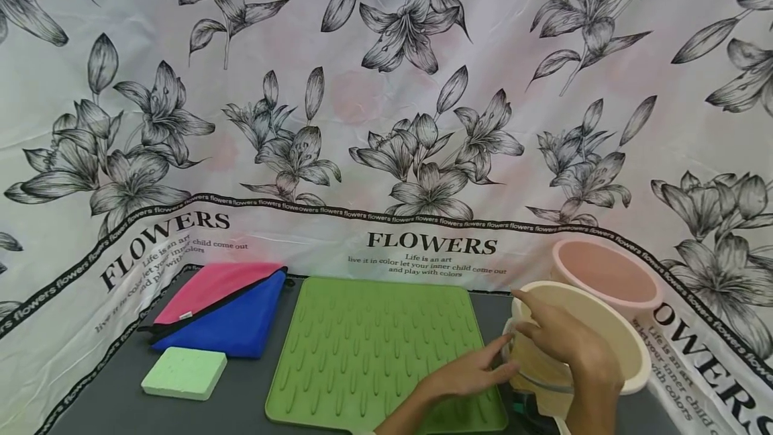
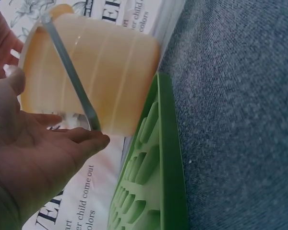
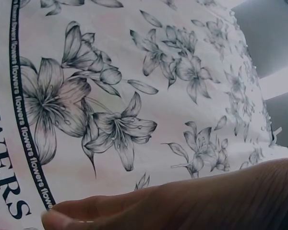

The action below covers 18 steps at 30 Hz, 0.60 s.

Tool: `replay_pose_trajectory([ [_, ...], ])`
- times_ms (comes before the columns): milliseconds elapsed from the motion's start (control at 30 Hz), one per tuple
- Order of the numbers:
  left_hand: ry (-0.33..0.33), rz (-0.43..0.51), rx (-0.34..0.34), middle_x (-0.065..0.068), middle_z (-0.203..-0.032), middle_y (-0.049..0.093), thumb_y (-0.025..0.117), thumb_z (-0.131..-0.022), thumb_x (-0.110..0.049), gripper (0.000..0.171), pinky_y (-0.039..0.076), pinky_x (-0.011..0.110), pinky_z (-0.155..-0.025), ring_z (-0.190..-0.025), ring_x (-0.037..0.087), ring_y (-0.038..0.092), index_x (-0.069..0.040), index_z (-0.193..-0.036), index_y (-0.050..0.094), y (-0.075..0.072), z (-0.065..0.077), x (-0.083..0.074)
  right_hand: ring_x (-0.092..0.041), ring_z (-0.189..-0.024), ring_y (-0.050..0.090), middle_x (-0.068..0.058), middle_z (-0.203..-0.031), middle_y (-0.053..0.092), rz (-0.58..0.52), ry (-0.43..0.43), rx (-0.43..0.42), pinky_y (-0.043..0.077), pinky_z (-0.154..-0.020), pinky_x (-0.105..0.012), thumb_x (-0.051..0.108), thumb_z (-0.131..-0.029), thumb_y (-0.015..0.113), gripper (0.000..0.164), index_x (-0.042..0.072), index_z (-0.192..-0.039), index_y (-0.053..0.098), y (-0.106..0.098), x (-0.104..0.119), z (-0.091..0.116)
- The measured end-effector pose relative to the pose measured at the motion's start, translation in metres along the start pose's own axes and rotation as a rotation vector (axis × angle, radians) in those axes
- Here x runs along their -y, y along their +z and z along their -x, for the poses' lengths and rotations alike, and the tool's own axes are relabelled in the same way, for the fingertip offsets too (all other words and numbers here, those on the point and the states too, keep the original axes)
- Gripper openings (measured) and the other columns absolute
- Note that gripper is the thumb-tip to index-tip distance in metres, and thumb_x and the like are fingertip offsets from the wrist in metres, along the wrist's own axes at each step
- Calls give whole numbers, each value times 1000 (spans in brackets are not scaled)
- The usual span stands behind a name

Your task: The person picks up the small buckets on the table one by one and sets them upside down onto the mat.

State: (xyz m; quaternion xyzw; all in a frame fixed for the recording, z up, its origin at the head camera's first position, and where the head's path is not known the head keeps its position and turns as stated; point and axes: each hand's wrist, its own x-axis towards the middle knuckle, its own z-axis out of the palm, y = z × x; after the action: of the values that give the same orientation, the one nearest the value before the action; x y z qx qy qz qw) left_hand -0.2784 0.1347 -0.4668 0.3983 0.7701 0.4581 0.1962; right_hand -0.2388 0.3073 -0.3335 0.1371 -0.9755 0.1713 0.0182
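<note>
A cream bucket (image 1: 604,348) with a grey handle (image 2: 72,72) stands at the right of the table. My left hand (image 1: 465,371) is at the bucket's left side, thumb and fingers spread. In the left wrist view its extended fingertips (image 2: 98,139) are right at the lower end of the handle, and the thumb points up near the rim. Over the bucket's opening reaches my right hand (image 1: 561,331), with its index finger stretched to the left rim. In the right wrist view only the edge of that hand (image 3: 120,208) shows, and the bucket is out of sight.
Behind the cream bucket stands a pink bucket (image 1: 604,274). A green ridged mat (image 1: 374,348) lies left of the hands. Farther left are a pink and blue pouch (image 1: 223,307) and a pale green sponge block (image 1: 184,373). A flower-printed cloth (image 1: 356,153) hangs around the table.
</note>
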Motion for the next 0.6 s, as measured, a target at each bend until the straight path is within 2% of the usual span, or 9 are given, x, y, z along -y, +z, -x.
replay_pose_trajectory([
  [100,3,27,13,1,-173,29,38,-108,-61,77,49,28,-115,-151,17,44,-23,-170,15,1,-2,1,-32,-89,71,-22,-99,74,3,-3,16,61,-79,-51,1,-95,64,55,-8,-147,48,1,-2,-1],
  [200,79,61,41,1,-172,31,47,-111,-41,68,47,26,-116,-153,12,40,-20,-169,18,1,-6,3,-23,-86,65,-13,-94,71,-3,15,46,59,-78,-47,-1,-94,63,57,-7,-149,47,1,1,-3],
  [300,154,71,68,3,-173,27,53,-110,-22,69,41,25,-122,-158,11,30,-16,-169,17,2,-8,4,-32,-101,69,-22,-111,73,-1,53,77,59,-88,-55,3,-93,69,63,-5,-152,45,2,6,-6],
  [367,170,60,81,2,-173,27,56,-109,-19,71,39,26,-124,-158,12,29,-16,-169,17,2,-7,4,-38,-108,69,-27,-120,71,11,87,97,58,-91,-60,6,-91,74,70,-1,-154,44,3,11,-8],
  [433,167,47,77,1,-174,25,59,-107,-18,76,35,26,-127,-160,12,25,-18,-169,15,1,-5,4,-39,-103,70,-28,-121,71,19,122,111,59,-84,-58,5,-88,76,75,3,-156,43,6,15,-9],
  [533,153,26,85,2,-175,24,62,-104,-14,81,35,26,-126,-160,13,25,-18,-169,15,0,-3,4,-28,-83,64,-22,-107,71,22,149,118,56,-66,-44,-6,-83,71,78,8,-155,45,8,18,-8],
  [600,158,21,109,5,-176,18,63,-100,-8,87,33,25,-127,-162,13,22,-15,-170,11,-1,-3,4,-23,-76,57,-21,-104,71,24,139,103,51,-61,-36,-13,-78,67,81,8,-154,48,7,17,-6],
])
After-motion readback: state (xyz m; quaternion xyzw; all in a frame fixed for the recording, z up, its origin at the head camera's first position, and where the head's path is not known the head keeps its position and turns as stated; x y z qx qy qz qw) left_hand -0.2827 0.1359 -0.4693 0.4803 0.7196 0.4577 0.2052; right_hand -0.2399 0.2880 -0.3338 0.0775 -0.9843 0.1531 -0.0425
